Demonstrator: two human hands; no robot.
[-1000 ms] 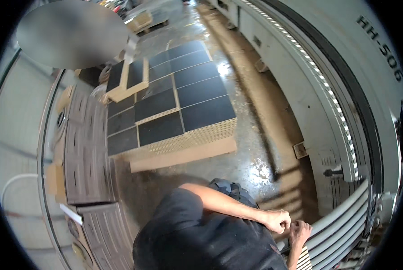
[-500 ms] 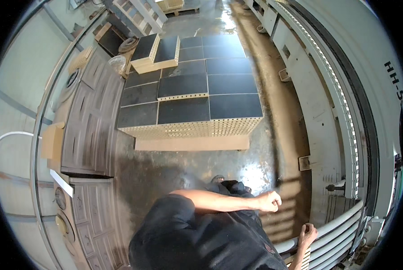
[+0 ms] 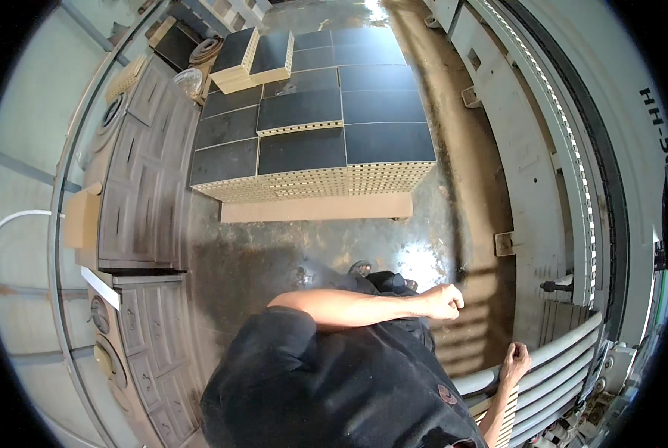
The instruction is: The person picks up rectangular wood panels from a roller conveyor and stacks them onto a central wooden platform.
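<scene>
My left arm reaches across my dark shirt, and my left hand is curled into a loose fist over the floor, with nothing seen in it. Lower right, my right hand has its fingers bent inward. It is beside the grey rollers, and whether it touches them or holds anything is hidden. A pale board edge with dark stripes shows alongside my right forearm. Ahead of me stands a wide stack of dark-topped boards with perforated pale edges, apart from both hands.
The stack sits on a pale base. Two more dark-topped pieces are piled at its far left corner. Brown-grey panelled cabinets line the left side, with a cardboard box on them. A long grey machine runs along the right.
The whole view has shifted, so the board stack, the rollers and both hands appear higher in the picture. Both hands keep nearly the same pose.
</scene>
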